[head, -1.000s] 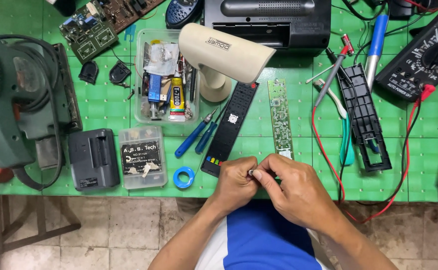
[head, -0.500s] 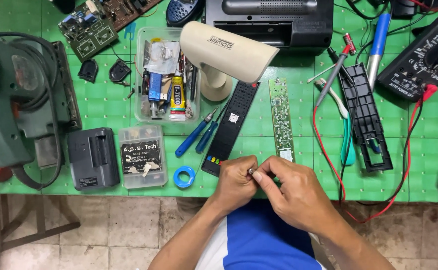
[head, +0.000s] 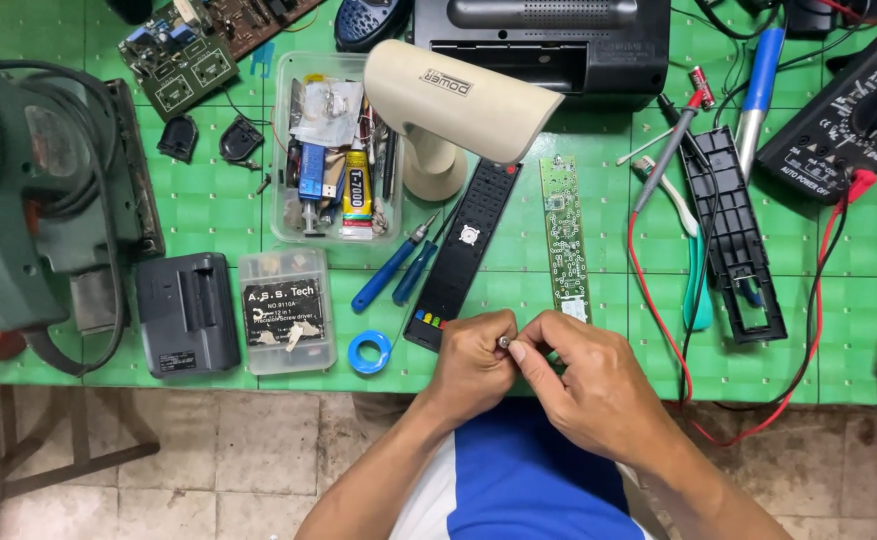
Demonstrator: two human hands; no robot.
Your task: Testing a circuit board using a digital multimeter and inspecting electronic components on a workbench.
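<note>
My left hand (head: pixel 474 365) and my right hand (head: pixel 589 375) meet at the near edge of the green bench (head: pixel 219 215), both pinching one small metal part (head: pixel 505 342) between their fingertips. The part is tiny and mostly hidden by the fingers. Just beyond the hands lie a black remote control front (head: pixel 464 255) with coloured buttons and a long green circuit board (head: pixel 563 235). The remote's black back shell (head: pixel 734 240) lies further right.
A beige desk lamp (head: pixel 449 100) leans over the bench. Left of the hands are two blue screwdrivers (head: pixel 399 265), a blue solder ring (head: pixel 370 352), a clear bit box (head: pixel 287 310), a parts tray (head: pixel 334 150) and a dark charger (head: pixel 189 312). A multimeter (head: pixel 849 110) with red and black leads sits right.
Both hands stay together at the bench edge; the fingers have shifted slightly around the small part. Nothing else on the bench has moved.
</note>
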